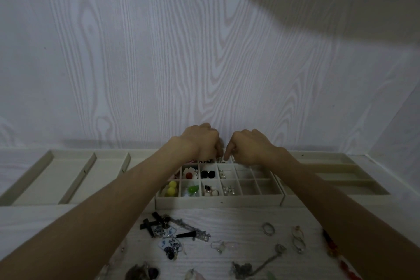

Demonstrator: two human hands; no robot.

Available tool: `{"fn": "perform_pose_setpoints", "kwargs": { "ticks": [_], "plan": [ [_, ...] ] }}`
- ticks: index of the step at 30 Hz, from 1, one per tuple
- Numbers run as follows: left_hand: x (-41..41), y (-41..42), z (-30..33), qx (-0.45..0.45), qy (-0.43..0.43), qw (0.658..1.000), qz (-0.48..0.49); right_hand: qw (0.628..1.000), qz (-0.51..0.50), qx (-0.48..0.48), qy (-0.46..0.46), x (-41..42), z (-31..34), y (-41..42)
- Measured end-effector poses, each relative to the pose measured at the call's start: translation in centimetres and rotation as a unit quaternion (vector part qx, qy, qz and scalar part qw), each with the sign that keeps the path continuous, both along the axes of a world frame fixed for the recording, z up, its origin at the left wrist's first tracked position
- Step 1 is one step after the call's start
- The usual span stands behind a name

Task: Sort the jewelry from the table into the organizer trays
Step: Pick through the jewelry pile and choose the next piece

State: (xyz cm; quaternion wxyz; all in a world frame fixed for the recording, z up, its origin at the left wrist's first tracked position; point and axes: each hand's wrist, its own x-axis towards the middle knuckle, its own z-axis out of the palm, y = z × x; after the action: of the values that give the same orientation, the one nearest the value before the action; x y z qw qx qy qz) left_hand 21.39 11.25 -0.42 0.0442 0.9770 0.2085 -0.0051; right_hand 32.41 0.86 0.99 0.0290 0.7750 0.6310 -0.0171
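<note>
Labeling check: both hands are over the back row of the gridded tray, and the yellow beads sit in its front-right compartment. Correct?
Not quite. In the head view the left hand and right hand are indeed over the back row of the gridded tray, but the yellow beads sit in its front-left compartment, not front-right. The front-right compartments look empty.

The gridded tray (218, 200) lies directly below both hands, left hand (200, 143) beside right hand (250, 145). Long-slot trays (56, 175) flank the hands. Loose jewelry (172, 232) lies on the table (238, 229) nearer the person, between the forearms.
</note>
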Motion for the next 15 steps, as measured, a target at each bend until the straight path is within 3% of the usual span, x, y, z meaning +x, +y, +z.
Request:
{"fn": "perform_pose_setpoints", "kwargs": {
  "ticks": [6,15],
  "plan": [
    [0.0,0.5,-0.2,-0.014,-0.008,1.000,0.006,0.997,-0.012,0.017,0.071,0.4,0.6,0.4],
    [-0.6,0.9,-0.4,-0.019,-0.047,0.998,0.025,0.999,-0.018,0.003,0.050,-0.1,-0.1,1.4]
  ]
}}
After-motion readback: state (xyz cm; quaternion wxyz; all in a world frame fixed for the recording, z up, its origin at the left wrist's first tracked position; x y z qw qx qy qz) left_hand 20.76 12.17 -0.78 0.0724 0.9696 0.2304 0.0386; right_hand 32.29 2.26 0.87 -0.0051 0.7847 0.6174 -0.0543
